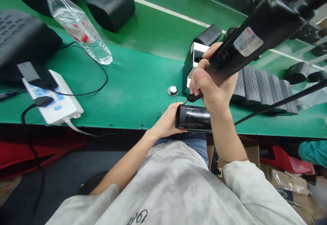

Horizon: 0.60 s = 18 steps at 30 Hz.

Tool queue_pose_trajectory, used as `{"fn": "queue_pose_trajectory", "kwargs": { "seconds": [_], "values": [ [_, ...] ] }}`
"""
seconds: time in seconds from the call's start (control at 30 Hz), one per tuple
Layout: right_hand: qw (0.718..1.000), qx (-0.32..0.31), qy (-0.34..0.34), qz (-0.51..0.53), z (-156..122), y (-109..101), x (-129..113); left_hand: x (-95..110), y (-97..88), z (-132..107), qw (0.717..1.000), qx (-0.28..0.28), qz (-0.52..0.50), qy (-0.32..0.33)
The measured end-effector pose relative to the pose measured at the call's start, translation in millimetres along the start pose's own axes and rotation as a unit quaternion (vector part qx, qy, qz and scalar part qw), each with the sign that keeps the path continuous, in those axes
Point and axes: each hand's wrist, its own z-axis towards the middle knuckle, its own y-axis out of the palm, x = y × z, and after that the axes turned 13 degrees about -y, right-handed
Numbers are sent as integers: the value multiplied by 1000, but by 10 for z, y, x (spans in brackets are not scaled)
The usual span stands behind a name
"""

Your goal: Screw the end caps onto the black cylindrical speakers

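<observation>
The fingers of the right hand point(213, 85) are closed around the body of a black electric screwdriver point(258, 37), with its thin bit point(185, 102) angled down near the end of a black cylindrical speaker body point(192, 117). Whether the bit touches anything, I cannot tell. The fingers of the left hand point(166, 122) are together and clamped around that cylinder, which lies just above the front edge of the green bench mat point(143, 61), at about 6 o'clock from the frame's centre.

A small round metal part point(172, 90) sits on the mat at 10 o'clock from the hands. A black metal-edged holder point(190, 70) stands at 12 o'clock. Five grey perforated casings point(263, 88) already stand in a row at 3 o'clock, while the cylinder in hand has no such casing on it. A white power strip point(51, 97) and a water bottle point(79, 24) lie farther off, around 9 and 10 o'clock.
</observation>
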Motion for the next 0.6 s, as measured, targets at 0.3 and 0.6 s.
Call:
{"fn": "queue_pose_trajectory", "kwargs": {
  "seconds": [0.3,0.6],
  "values": [
    [999,38,-23,13,-100,22,135,32,-39,-5,1000,-15,-8,-16],
    [998,56,0,-24,-127,124,205,-5,-12,-8,1000,-9,-11,-27]
  ]
}}
